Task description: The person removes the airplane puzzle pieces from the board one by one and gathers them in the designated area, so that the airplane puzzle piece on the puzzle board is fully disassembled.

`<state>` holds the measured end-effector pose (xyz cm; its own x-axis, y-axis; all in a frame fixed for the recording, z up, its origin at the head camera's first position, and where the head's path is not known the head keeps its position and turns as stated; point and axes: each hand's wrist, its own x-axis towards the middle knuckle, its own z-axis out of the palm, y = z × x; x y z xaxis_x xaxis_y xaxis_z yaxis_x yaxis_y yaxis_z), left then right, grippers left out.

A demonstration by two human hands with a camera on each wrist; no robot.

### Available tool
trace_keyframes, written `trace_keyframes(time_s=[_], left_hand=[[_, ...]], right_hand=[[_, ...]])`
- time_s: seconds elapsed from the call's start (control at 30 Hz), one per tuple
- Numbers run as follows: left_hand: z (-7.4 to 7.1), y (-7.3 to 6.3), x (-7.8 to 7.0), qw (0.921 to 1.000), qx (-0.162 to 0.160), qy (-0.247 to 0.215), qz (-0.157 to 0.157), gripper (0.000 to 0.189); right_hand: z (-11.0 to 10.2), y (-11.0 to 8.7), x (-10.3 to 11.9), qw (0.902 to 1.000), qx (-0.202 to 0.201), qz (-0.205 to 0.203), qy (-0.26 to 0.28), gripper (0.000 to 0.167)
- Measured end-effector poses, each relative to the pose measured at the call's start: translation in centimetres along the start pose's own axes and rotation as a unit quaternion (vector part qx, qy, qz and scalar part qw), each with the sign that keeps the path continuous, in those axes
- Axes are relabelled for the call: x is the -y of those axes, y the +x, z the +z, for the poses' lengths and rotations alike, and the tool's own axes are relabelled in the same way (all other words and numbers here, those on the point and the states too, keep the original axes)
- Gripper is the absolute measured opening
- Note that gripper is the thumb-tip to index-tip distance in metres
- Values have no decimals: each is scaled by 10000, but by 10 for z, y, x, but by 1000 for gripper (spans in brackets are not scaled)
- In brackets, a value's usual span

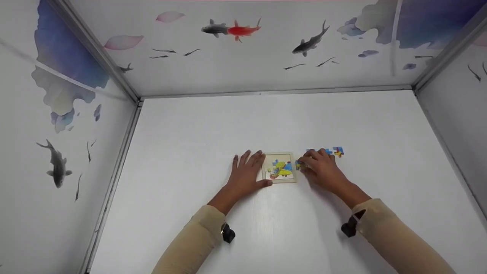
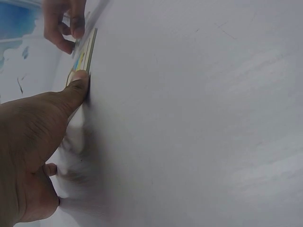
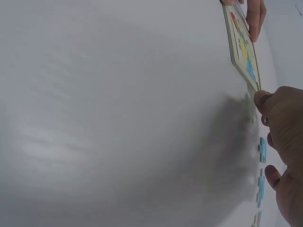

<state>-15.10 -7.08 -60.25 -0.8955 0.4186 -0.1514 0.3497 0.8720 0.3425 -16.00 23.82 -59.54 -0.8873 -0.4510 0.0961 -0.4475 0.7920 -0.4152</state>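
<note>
A square wooden puzzle tray (image 1: 279, 180) lies on the white table, with joined pieces forming a yellow and blue picture (image 1: 281, 168) inside it. My left hand (image 1: 247, 171) is spread along the tray's left side, index fingertip at the upper left corner and thumb on the lower edge. In the left wrist view that thumb (image 2: 78, 80) presses on the tray's rim. Just off the tray's right edge, my right hand (image 1: 323, 169) pinches a puzzle piece (image 1: 298, 165) between thumb and fingers. Its thumb tip (image 3: 261, 99) is close to the tray's corner in the right wrist view.
Loose blue puzzle pieces lie beyond the right hand, one with red and yellow (image 1: 338, 151) at the far end; the hand partly covers the others. White panels (image 1: 262, 76) printed with fish enclose the table at the back and both sides.
</note>
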Motion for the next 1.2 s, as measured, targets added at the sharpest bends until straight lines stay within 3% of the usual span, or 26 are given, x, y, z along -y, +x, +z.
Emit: trace_keyframes(time_s=[0.53, 1.2], left_hand=[[0, 0, 1, 10000, 29, 58, 25, 101], [2, 1, 2, 10000, 23, -81, 33, 102]], right_hand=[[-9, -17, -22, 9988, 141, 470, -54, 26], [-10, -24, -30, 9998, -200, 74, 53, 20]])
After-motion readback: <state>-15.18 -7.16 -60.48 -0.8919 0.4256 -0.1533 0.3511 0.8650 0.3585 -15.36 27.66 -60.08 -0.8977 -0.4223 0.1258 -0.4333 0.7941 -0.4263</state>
